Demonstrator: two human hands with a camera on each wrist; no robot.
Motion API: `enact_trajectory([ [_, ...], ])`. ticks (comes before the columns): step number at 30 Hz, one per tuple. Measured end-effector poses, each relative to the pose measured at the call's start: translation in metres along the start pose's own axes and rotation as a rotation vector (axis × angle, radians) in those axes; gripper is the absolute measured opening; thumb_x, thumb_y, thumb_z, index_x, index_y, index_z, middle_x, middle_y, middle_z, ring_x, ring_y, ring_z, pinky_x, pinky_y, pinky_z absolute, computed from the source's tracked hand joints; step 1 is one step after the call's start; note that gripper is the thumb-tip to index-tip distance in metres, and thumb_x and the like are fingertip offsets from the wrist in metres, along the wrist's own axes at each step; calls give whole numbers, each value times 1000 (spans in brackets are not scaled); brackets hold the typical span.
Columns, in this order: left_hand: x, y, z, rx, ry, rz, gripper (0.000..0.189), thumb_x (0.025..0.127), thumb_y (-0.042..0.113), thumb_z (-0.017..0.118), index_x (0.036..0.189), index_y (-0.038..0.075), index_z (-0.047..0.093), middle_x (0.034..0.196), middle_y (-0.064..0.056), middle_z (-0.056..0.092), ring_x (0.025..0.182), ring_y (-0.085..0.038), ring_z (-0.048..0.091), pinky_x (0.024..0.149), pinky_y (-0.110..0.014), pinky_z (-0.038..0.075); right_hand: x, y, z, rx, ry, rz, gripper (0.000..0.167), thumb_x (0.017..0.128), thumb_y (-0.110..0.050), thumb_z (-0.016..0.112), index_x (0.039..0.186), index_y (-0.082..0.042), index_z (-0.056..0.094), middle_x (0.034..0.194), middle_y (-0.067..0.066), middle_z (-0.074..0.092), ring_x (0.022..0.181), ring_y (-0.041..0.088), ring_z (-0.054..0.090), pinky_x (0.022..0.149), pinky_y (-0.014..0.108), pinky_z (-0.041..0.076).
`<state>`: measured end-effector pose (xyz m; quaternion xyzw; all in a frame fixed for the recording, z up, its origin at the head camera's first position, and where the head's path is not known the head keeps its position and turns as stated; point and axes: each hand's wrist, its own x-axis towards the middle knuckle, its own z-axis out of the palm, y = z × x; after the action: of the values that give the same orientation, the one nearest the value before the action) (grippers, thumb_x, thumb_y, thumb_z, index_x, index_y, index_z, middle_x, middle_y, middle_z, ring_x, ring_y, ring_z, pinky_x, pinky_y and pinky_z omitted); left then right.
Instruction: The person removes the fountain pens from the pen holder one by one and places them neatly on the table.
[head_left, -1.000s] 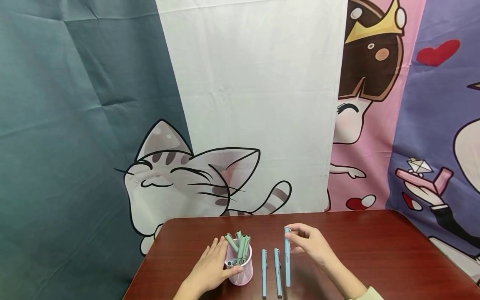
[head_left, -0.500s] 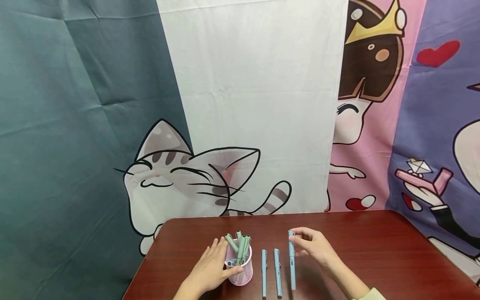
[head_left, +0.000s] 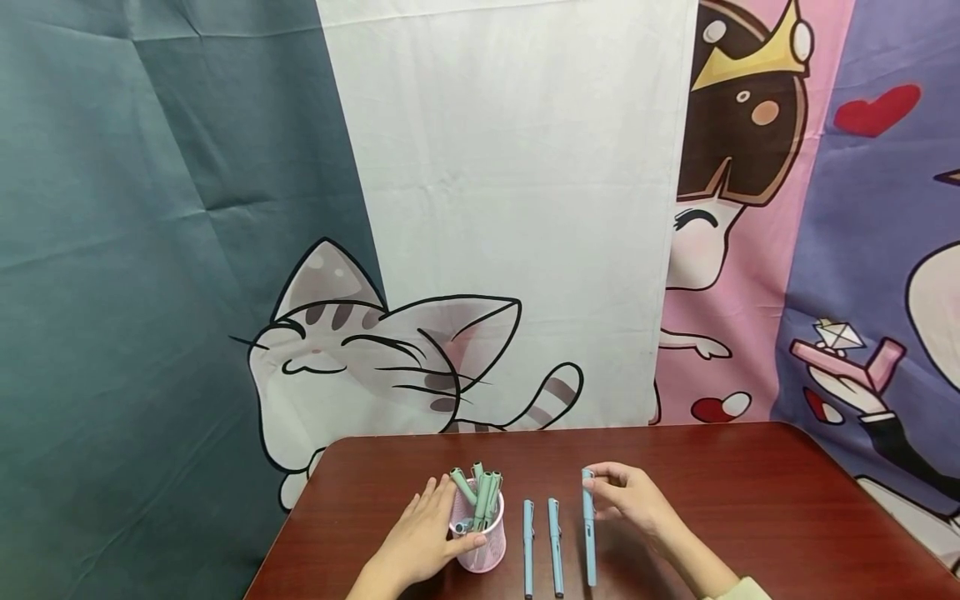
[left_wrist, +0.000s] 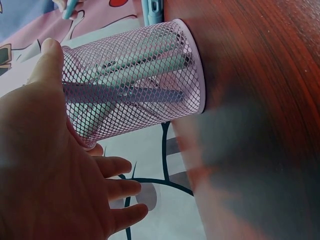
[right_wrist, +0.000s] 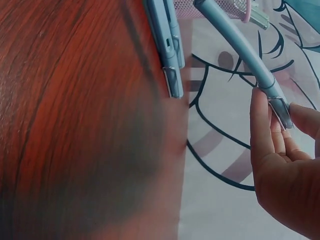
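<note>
My left hand (head_left: 422, 533) rests against a pink mesh pen cup (head_left: 489, 557), its fingers straight along the left side and its thumb at the near rim. In the left wrist view, the thumb touches the rim and the other fingers spread out past it. Several green pens (head_left: 483, 500) and a blue pen (head_left: 463, 525) stand in the cup. My right hand (head_left: 626, 497) pinches another light blue pen (head_left: 589, 537) by its clip end, between thumb and fingers. The pen hangs nearly upright in the head view. Whether its lower end touches the table is unclear.
Two light blue pens (head_left: 528, 550) lie side by side on the dark red wooden table (head_left: 712, 500), between the cup and my right hand. Behind the table's far edge hangs a cartoon-printed cloth (head_left: 510, 208).
My right hand has shifted to the right and slightly nearer with the blue pen in its pinch. The left hand, the cup and the two lying pens have stayed put.
</note>
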<state>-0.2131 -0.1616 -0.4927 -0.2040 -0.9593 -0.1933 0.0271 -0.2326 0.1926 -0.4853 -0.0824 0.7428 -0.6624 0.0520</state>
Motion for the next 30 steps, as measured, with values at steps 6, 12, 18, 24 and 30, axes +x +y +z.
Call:
enact_trajectory([
  [6, 0, -1, 0, -1, 4, 6, 107, 87, 77, 53, 154, -4, 34, 159, -27, 34, 149, -45, 28, 117, -64, 27, 2, 7, -1, -6, -17, 25, 45, 98, -19, 68, 127, 14, 58, 96, 7, 66, 89, 18, 65, 77, 49, 62],
  [12, 1, 0, -1, -11, -1, 3, 105, 88, 74, 55, 154, -5, 34, 159, -27, 34, 149, -45, 28, 117, -64, 26, 6, 14, -3, 25, -37, 32, 45, 97, -15, 68, 125, 17, 56, 96, 7, 66, 89, 16, 64, 75, 44, 63],
  [18, 2, 0, -2, -27, -5, 2, 103, 89, 71, 58, 155, -5, 33, 159, -28, 33, 149, -45, 27, 117, -65, 26, 10, 21, -4, 29, -41, 49, 46, 96, -14, 68, 125, 20, 54, 95, 6, 65, 87, 16, 64, 73, 42, 63],
  [24, 2, -1, -1, -26, -11, -1, 106, 88, 74, 56, 155, -4, 33, 159, -27, 33, 149, -45, 27, 117, -65, 25, 12, 26, -4, 22, -32, 61, 47, 96, -13, 69, 125, 20, 54, 96, 7, 65, 85, 16, 65, 72, 42, 63],
  [30, 2, -1, -1, -24, -10, 1, 108, 87, 77, 54, 155, -4, 33, 159, -27, 34, 149, -45, 28, 117, -65, 26, 15, 30, -3, 6, -30, 73, 46, 95, -13, 69, 124, 19, 55, 94, 7, 66, 83, 18, 66, 71, 41, 63],
])
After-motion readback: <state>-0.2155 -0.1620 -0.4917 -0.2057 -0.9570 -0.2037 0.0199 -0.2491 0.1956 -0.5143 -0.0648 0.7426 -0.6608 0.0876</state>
